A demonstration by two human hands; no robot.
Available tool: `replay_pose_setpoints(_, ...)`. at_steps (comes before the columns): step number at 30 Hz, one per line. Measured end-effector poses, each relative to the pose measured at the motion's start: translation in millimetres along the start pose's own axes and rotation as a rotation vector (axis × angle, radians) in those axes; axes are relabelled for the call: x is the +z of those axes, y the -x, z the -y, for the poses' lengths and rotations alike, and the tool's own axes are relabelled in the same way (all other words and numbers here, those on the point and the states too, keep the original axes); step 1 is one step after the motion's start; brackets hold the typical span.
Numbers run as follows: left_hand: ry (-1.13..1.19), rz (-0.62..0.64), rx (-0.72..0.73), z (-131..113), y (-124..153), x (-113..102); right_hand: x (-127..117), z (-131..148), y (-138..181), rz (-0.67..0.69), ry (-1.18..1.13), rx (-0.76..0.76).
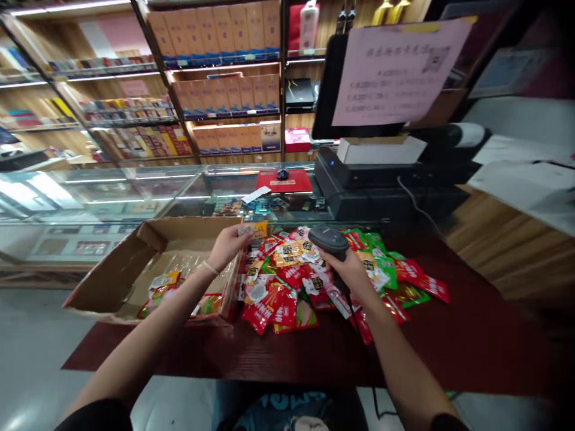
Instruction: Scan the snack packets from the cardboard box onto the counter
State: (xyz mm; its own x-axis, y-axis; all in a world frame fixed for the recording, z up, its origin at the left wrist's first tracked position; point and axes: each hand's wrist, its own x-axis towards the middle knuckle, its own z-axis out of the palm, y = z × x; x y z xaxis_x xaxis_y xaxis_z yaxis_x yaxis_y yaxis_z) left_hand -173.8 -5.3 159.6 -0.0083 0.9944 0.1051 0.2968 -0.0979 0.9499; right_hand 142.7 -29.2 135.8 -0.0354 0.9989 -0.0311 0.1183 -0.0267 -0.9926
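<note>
Pinched in my left hand (227, 245) is a small yellow snack packet (255, 229), held up at the right rim of an open cardboard box (148, 239). My right hand (350, 269) grips a dark grey barcode scanner (330, 240) by its handle, its head pointing up and left above the heap. Under and between both hands spreads a pile of snack packets (291, 278) in red, green, white and yellow. Several more packets (164, 287) lie at the bottom of the box, partly hidden by my left forearm.
A dark red counter (278, 356) bears the box and heap. Behind it is a glass display case (135, 188) with a red mouse pad (287, 181) on top. A monitor with a pink sheet (399, 75) stands back right. The scanner's cable (359, 326) hangs over the front edge.
</note>
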Motion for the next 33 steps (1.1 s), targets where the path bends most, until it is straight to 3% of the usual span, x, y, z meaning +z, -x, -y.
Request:
replay_pose_setpoints(4,-0.391,0.176,0.185,-15.1,-17.3,58.4,-41.6,-15.5,7.1,-0.06,-0.045,0.049)
replay_pose_setpoints(9,-0.626,0.472,0.455,-13.1,-21.3,126.0,-71.0,-32.4,16.4,-0.131,-0.068,0.032)
replay_pose_setpoints(12,-0.761,0.677,0.657,1.1,-12.9,153.3,-77.2,-35.1,21.5,-0.151,-0.111,0.076)
replay_pose_setpoints(15,-0.888,0.866,0.848,16.3,-3.5,166.6,-78.1,-35.2,23.6,-0.171,-0.148,0.084)
replay_pose_setpoints(19,-1.016,0.96,0.876,22.1,4.5,165.7,-74.7,-39.3,21.3,-0.147,-0.159,0.072)
replay_pose_setpoints(24,-0.993,1.023,0.839,9.0,4.2,150.8,-67.5,-39.4,17.3,-0.119,-0.118,0.055)
replay_pose_setpoints(29,-0.87,0.866,0.789,-10.9,-3.3,116.7,-55.8,-20.1,15.9,-0.089,-0.068,0.048)
replay_pose_setpoints(33,-0.826,0.652,0.636,-22.5,-4.8,64.6,-33.3,-0.1,12.6,-0.014,-0.017,0.036)
